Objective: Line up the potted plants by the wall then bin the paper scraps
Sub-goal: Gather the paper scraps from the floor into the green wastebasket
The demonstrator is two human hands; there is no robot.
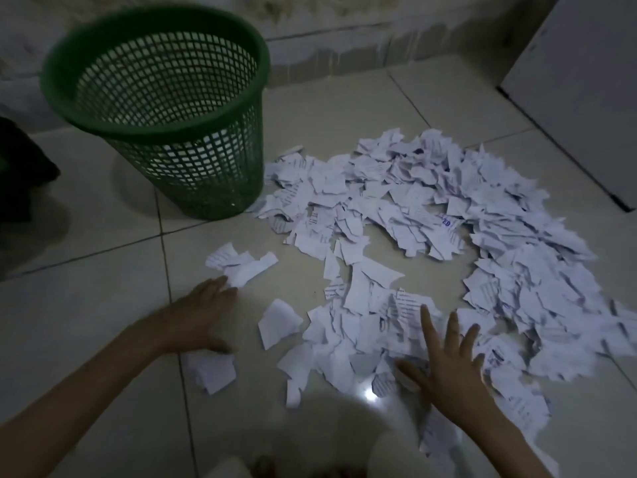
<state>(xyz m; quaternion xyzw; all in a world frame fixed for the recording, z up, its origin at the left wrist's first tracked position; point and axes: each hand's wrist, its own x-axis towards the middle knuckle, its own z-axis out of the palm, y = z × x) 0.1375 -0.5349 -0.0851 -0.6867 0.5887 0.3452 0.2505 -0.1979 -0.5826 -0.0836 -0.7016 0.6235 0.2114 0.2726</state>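
A big heap of torn white paper scraps point(448, 215) covers the tiled floor in a rough ring, right of a green mesh bin point(162, 108) that stands upright with nothing visible inside. My left hand point(203, 312) lies flat on the floor, fingers straight, its tips touching a small separate cluster of scraps point(241, 263). My right hand point(444, 360) is spread flat on the near edge of the heap, fingers splayed. More loose scraps point(213, 370) lie under my left wrist. No potted plants are in view.
A white cabinet or appliance point(586, 81) stands at the right against the wall. A dark object point(20, 167) sits at the left edge. The wall base point(344, 53) runs behind the bin. Bare floor tiles point(86, 322) lie at the left.
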